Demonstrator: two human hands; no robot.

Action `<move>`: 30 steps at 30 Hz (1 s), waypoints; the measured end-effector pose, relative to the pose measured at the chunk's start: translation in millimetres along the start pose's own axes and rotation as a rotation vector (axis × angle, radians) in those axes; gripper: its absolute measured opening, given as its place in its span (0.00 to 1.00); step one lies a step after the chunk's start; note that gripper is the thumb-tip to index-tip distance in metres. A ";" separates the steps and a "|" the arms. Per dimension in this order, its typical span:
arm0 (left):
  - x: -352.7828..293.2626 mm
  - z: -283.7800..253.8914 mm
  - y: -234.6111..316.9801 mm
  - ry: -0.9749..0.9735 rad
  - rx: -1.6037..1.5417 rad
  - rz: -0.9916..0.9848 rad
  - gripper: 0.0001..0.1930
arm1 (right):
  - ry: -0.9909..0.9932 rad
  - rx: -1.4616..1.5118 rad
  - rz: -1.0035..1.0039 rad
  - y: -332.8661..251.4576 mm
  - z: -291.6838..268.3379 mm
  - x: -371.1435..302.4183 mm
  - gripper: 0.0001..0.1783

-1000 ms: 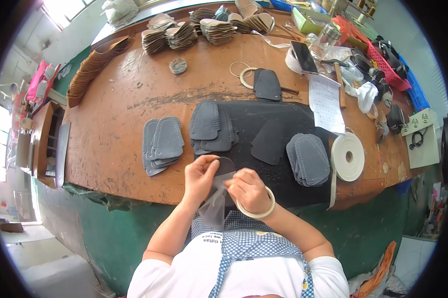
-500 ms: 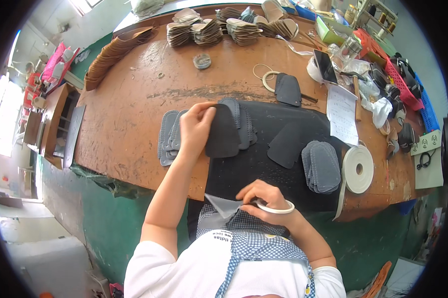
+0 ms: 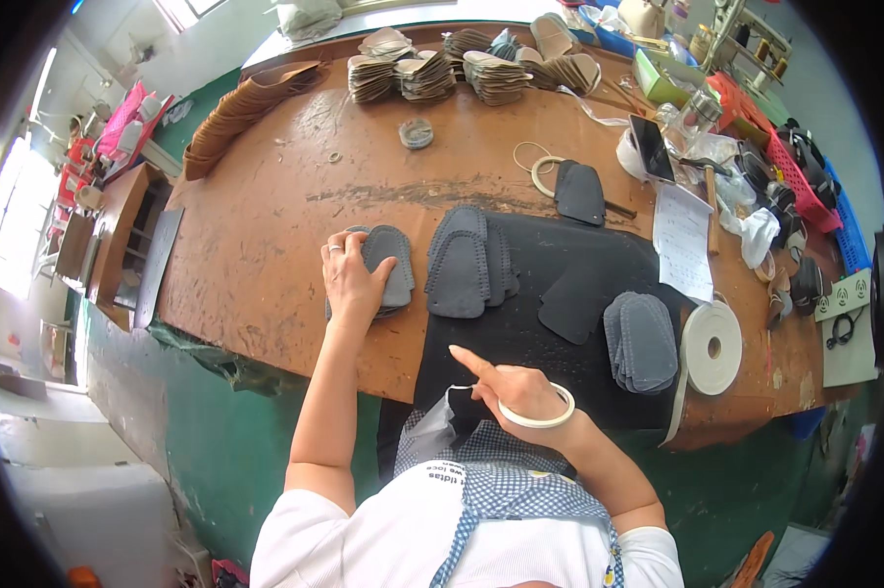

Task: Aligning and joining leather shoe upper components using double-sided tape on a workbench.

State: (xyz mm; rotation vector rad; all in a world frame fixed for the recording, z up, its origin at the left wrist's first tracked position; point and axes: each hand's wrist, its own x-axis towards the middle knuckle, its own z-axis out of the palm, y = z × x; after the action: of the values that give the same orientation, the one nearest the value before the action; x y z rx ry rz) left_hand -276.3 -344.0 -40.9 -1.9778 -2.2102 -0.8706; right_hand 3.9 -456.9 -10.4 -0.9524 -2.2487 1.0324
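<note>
My left hand (image 3: pixel 352 279), fingers spread and thumb apart, rests on a pile of grey rounded shoe pieces (image 3: pixel 395 257) with perforated edges. Whether it pinches one is hard to see. Just to the right lies a second pile of these pieces (image 3: pixel 457 279), with a dark piece on top. My right hand (image 3: pixel 520 392) is near the table's front edge, index finger stretched out and the others curled round a translucent film strip (image 3: pixel 438 427). A cream ring (image 3: pixel 550 416), like a tape roll, hangs about that hand near the wrist.
Black sheet material (image 3: pixel 520 363) covers the table's front middle, bearing a loose dark piece (image 3: pixel 571 306) and another grey pile (image 3: pixel 640 343). At the right are a white tape roll (image 3: pixel 731 363), paper (image 3: pixel 682 240), a phone (image 3: pixel 650 149) and a hammer (image 3: pixel 711 206). Insole stacks (image 3: pixel 496 78) line the back.
The dark piece that my left hand held now lies on the middle pile. That hand has moved left onto the left pile. My right index finger has straightened.
</note>
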 end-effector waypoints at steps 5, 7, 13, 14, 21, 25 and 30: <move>-1.8 -11.3 16.4 0.153 -0.251 0.056 0.15 | 0.292 -0.046 -0.070 8.9 9.0 4.6 0.16; -8.0 -41.0 40.3 -0.049 -0.536 -0.229 0.11 | 0.348 -0.109 -0.056 5.7 4.0 5.2 0.11; -63.9 -54.7 91.9 -0.390 -0.788 0.273 0.13 | 0.717 -0.495 -0.238 -11.0 -23.3 30.4 0.10; -74.5 -54.4 96.3 -0.458 -0.834 0.148 0.14 | 0.719 -0.494 -0.221 -8.1 -22.0 34.6 0.12; -102.7 -32.0 88.5 -0.601 -1.075 -0.217 0.10 | 0.706 -0.388 -0.184 9.7 16.3 26.0 0.16; -103.3 -21.7 87.5 -0.493 -1.377 -0.521 0.09 | 0.720 -0.542 -0.222 6.4 30.6 13.7 0.19; -100.9 -15.7 87.3 -0.650 -1.152 -0.374 0.08 | 0.673 -0.509 -0.241 15.7 18.2 10.7 0.09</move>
State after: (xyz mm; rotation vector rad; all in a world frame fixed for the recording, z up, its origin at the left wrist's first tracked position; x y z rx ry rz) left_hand -182.1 -439.6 -35.4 -2.5337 -2.8140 -2.2162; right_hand -8.8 -449.7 -32.2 -0.9972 -1.9801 -0.0066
